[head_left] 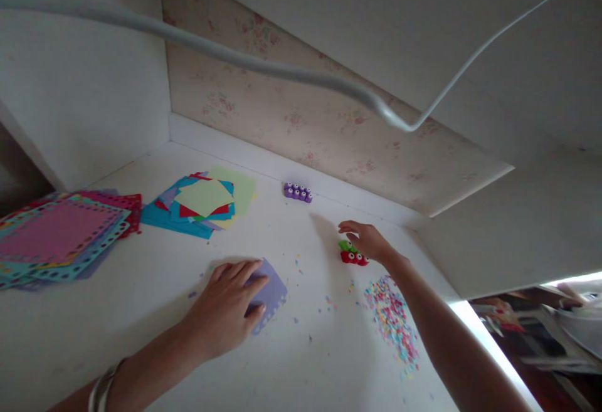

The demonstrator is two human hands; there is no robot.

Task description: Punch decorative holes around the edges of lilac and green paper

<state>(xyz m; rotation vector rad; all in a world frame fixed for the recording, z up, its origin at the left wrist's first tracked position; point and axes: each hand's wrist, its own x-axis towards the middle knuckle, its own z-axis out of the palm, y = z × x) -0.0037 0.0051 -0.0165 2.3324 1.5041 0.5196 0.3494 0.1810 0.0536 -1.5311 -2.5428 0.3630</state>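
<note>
My left hand point(230, 307) lies flat, fingers spread, on a lilac paper square point(270, 291) with a punched edge, pressing it to the white desk point(141, 311). My right hand point(367, 241) reaches out over a red punch point(353, 258) and a green punch point(345, 246) that sit side by side; its fingers curve down just above them, touching or almost touching. A purple punch point(298, 192) rests farther back by the wall.
A stack of plain coloured paper squares point(200, 205) lies at the back left. Punched sheets point(61, 236) are piled at the far left. Confetti point(392, 321) is heaped near my right forearm. A lamp arm point(235, 61) crosses overhead. The desk edge runs along the right.
</note>
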